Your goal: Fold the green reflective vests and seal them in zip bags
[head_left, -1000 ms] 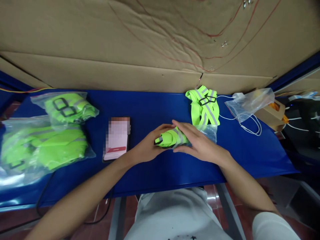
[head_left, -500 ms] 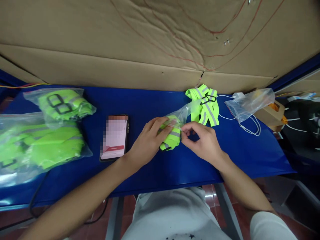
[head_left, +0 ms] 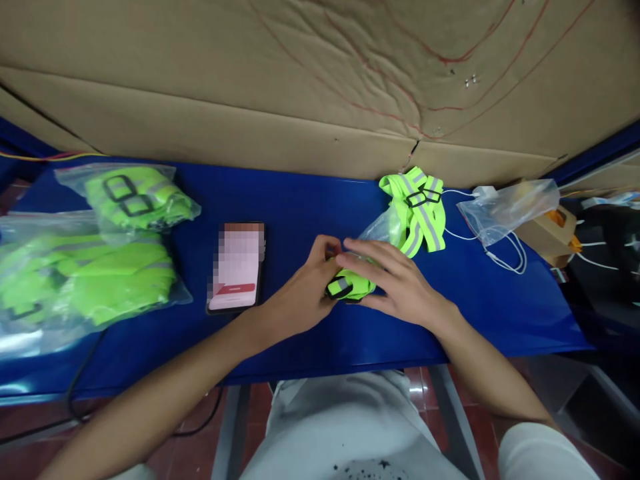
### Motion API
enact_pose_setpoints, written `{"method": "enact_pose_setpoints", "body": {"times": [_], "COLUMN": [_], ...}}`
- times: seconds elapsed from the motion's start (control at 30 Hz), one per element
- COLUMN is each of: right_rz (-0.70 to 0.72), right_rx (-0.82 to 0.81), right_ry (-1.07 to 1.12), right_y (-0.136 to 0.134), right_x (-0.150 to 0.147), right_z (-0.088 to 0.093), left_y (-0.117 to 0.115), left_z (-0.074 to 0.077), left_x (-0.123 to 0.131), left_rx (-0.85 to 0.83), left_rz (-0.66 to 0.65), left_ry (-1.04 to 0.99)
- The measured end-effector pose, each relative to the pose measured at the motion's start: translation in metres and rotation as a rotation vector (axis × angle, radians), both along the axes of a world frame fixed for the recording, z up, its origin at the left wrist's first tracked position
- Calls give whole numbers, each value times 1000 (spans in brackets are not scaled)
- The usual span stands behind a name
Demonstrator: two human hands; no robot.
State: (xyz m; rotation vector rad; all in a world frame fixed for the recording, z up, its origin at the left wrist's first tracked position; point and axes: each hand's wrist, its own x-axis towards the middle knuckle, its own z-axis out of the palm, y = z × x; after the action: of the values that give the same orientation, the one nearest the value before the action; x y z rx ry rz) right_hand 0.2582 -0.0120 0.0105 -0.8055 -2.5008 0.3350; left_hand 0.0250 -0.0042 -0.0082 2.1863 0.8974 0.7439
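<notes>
Between my hands, over the blue table, is a folded neon-yellow reflective strap with a grey stripe and a black buckle. My left hand grips its left side, fingers curled in. My right hand lies over its top and right side, the fingers bent around the bundle and partly hiding it. A clear plastic bag shows just behind my fingers; how much of the bundle it covers is hidden. Past the bag lies a loose reflective strap with black buckles.
Bagged neon straps lie at the left, a smaller bagged bundle on top. A phone rests left of my hands. At the right are a clear bag, a white cable and a cardboard box. Cardboard lines the back.
My right hand has gone from pinching the bag's edge to covering the bundle. My left fingers have slid off its top to its left side. The view has shifted slightly.
</notes>
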Motion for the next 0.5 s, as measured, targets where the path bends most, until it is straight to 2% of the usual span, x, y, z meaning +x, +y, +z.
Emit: {"method": "enact_pose_setpoints", "body": {"times": [0.13,0.27,0.33,0.4,0.5], "right_rz": [-35,-53,-149,-316,-448], "right_rx": [41,42,0,-74,-216], "right_ry": [68,162,277,459,691], "right_y": [-2,-4,-5,-6,-7], "right_x": [-3,0,3,4,0], "right_z": [-3,9,14,14,8], "left_y": [-3,-3,-4,-5,-5], "left_z": [9,24,29,30,25], "left_x": [1,-3,-4,-2,1], "left_rx": [-115,-200,-286,-348,-344], "left_rz": [-11,26,28,35,52], "left_ry": [-102,-206,-327,-480,-595]}}
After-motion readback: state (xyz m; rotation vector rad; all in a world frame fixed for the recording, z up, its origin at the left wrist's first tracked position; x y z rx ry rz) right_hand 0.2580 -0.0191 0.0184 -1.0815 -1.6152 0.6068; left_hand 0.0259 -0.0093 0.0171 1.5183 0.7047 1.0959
